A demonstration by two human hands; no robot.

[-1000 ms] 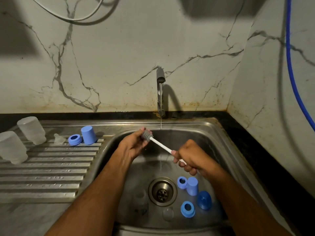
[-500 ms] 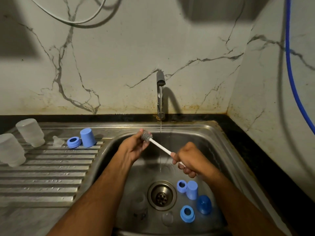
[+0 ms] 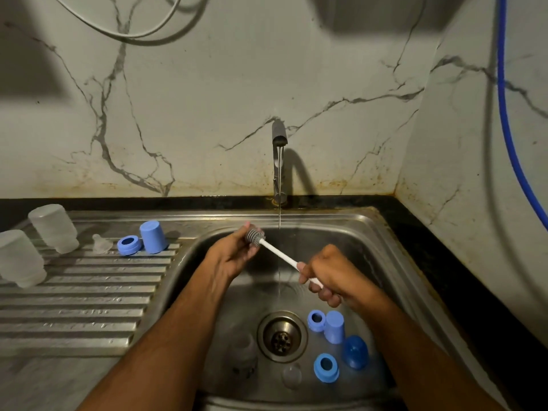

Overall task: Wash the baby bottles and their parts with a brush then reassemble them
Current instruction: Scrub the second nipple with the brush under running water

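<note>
Over the sink basin [image 3: 382, 256], my right hand [image 3: 332, 274] grips the white handle of a small brush [image 3: 278, 253]. My left hand [image 3: 237, 253] curls its fingers around the grey brush head, just left of the thin water stream. I cannot tell whether a clear part sits between those fingers. On the basin floor lie two blue rings [image 3: 316, 320] [image 3: 326, 367], a light blue cap [image 3: 335, 326], a dark blue dome [image 3: 355, 351], a clear nipple [image 3: 292, 375] and a faint clear bottle [image 3: 244, 351].
On the ribbed drainboard [image 3: 89, 307] at the left stand two frosted bottles [image 3: 55, 228] [image 3: 19, 258] upside down, a clear nipple [image 3: 100, 243], a blue ring [image 3: 129, 245] and a blue cap [image 3: 152, 237]. The tap [image 3: 279, 161] runs above the drain [image 3: 281, 336]. A marble wall closes the right side.
Both hands keep their hold on the brush at almost the same spot beside the stream. Only the view has shifted slightly.
</note>
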